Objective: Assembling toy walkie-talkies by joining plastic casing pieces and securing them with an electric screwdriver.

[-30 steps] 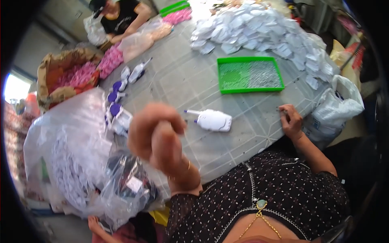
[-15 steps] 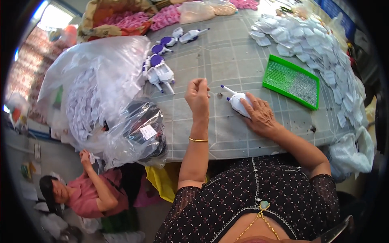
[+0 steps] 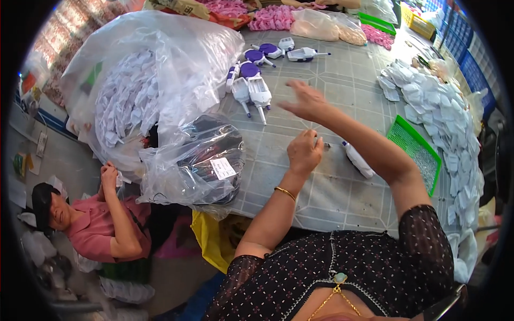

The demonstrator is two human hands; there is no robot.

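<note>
My left hand (image 3: 304,153) is closed over the tablecloth, fingers curled in. What it holds, if anything, is hidden. Beyond it my right hand (image 3: 306,101) hangs over the table, fingers apart with nothing in them, a little smeared by motion. It is nearest a cluster of white-and-purple plastic devices with thin nozzle-like tips, one a white open-backed housing (image 3: 259,92), another with a purple round part (image 3: 250,69). Under my right forearm lies one more white device (image 3: 357,160) with a purple end, partly covered by the arm.
A green tray (image 3: 436,176) of small metal bits stands right, beside a heap of white pieces (image 3: 428,101). At left are a big clear bag (image 3: 176,59) of white pieces and a bagged dark bundle (image 3: 206,155). A seated person (image 3: 115,227) works lower left.
My right hand has let go of the white device and moved left and away from me, toward the cluster. My left hand stays closed. The whole view has shifted.
</note>
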